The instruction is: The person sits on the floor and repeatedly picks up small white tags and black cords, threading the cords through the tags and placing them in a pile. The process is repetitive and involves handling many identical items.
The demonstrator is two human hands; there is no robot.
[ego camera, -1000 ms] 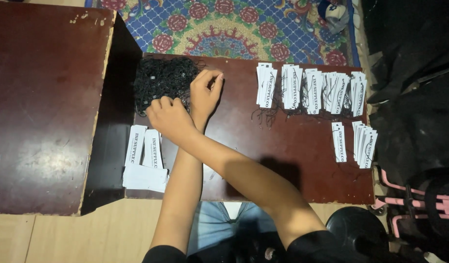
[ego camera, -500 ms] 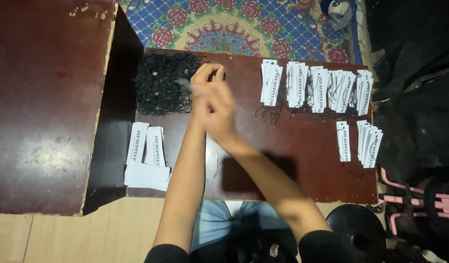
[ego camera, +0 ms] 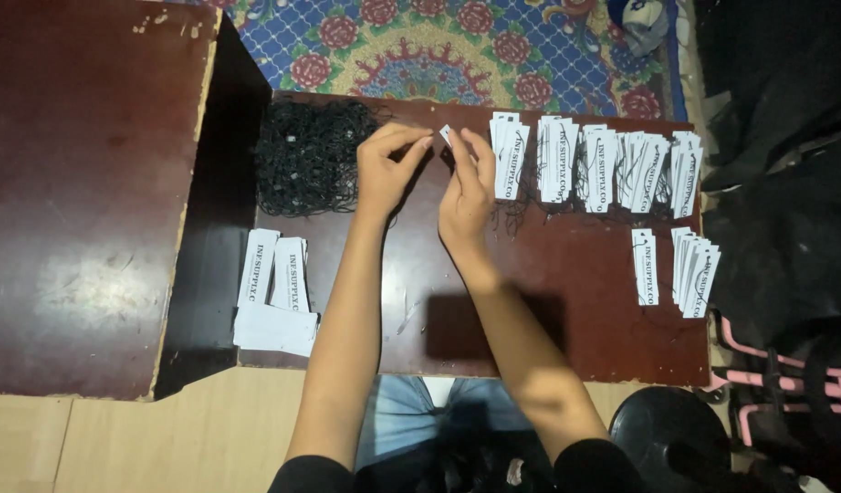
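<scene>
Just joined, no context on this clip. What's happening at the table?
A person sits at a low dark wooden table, both hands raised over it. The right hand pinches a small white paper tag at the fingertips, and the left hand meets it there. A heap of black string loops lies just left of the hands. Rows of white tags with strings stand along the far edge to the right, and a few plain tags lie near left.
</scene>
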